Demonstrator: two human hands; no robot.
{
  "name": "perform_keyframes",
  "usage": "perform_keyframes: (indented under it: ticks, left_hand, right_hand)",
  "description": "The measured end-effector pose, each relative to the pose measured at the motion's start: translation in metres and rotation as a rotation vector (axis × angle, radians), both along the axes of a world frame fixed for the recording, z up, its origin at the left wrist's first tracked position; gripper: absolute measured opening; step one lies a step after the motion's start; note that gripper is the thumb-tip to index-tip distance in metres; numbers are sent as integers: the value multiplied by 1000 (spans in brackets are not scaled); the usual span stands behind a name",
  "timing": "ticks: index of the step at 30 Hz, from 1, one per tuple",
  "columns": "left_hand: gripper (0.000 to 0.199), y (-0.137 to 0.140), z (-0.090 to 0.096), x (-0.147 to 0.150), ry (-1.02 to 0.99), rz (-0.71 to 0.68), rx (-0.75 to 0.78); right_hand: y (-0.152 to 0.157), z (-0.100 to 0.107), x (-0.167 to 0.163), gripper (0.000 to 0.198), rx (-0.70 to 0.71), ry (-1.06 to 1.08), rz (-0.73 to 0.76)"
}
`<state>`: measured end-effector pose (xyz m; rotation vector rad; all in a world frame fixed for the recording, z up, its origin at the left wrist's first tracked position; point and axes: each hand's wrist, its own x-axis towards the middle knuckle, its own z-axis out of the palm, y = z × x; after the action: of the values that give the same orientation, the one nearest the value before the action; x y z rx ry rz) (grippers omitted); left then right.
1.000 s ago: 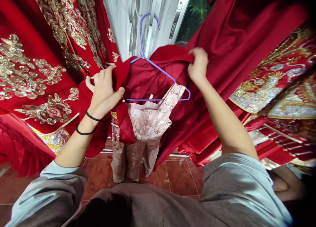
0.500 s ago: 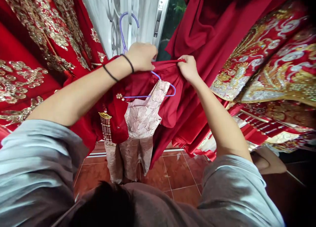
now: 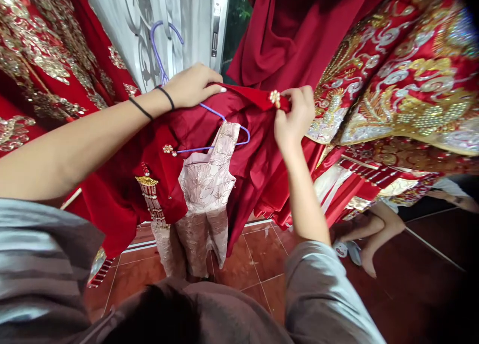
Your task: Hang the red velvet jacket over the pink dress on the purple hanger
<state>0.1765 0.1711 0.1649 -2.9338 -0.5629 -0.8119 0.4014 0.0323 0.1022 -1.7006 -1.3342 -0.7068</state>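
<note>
One red garment edge [image 3: 256,95] runs sideways, dipping slightly rightward.

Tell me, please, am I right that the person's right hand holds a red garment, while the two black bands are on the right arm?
Not quite: the head view shows the two black bands on the left arm, not the right. The right hand does hold a red garment.

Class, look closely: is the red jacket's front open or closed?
Open: the jacket parts at the front, one edge in the right hand, exposing the purple hanger and pale bodice.
</note>
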Motion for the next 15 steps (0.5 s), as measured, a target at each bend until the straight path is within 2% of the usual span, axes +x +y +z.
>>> perform_keyframes:
  ticks: [1,2,3,7,9,12,15]
  left_hand:
    - [44,-7,-1,-5,-28,-8,42]
    - [45,-12,-3,-8,-53,-10,71]
    - [45,-15,-4,-11,-78,-12,84]
    - [28,-10,-5,-11,-80,-47,-27]
    - [19,-3,-3,-8,-27,-103,-83]
    - [15,5,2,-7,52,-207,-180]
    - [18,11,4,-5,118,-286,-326]
  right_hand:
    - [-9,-11,-16,44,77,16,-49]
    - [-17,-24,-33,50,82,47,-80]
    - [-23,-40,-52,53,24,91,-91]
    - [-25,-105,-111,56,-480,261,54]
    - [-19,-129,-123,61,-611,327,120]
    - [-16,-146,-121,66,-580,378,155]
    - [-23,-145,-116,69,-371,329,103]
